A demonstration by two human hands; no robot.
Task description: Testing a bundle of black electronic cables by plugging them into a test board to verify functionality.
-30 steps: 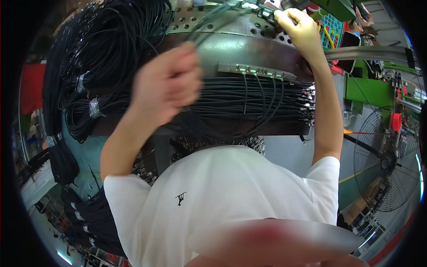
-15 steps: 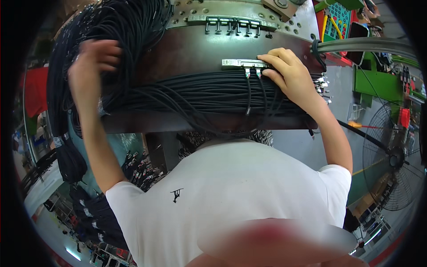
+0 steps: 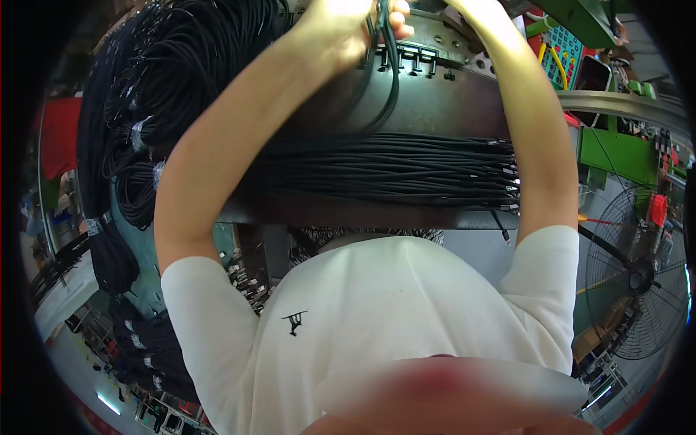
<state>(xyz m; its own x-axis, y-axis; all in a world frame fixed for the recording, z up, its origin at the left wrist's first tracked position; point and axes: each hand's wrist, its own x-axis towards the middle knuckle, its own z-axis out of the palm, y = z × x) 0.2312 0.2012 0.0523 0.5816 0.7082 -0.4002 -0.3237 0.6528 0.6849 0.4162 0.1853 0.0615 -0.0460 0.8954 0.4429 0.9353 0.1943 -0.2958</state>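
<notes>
My left hand (image 3: 346, 30) is at the far edge of the work surface, its fingers closed around black cables (image 3: 394, 76). These hang from the hand in a loop toward the table. My right forearm (image 3: 533, 123) reaches up past the upper edge of the picture, where the right hand is cut off. Next to my left hand lies a metal bar fixture (image 3: 419, 58) with a row of black T-shaped pins, partly covered by the hand and cables. A wide bundle of straight black cables (image 3: 384, 170) lies across the near part of the table, connector ends to the right.
Coiled black cables (image 3: 192, 61) are heaped at the left, and a tied bundle (image 3: 109, 254) hangs there. A perforated metal plate (image 3: 475, 61) lies at the back. On the right are a green control panel (image 3: 564, 51), a curved grey tube (image 3: 616, 103) and a wire-cage fan (image 3: 638, 275).
Both arms have swung up to the far edge. The left hand has come across from the coils and grips cables. The small metal bar the right hand held over the bundle is out of sight.
</notes>
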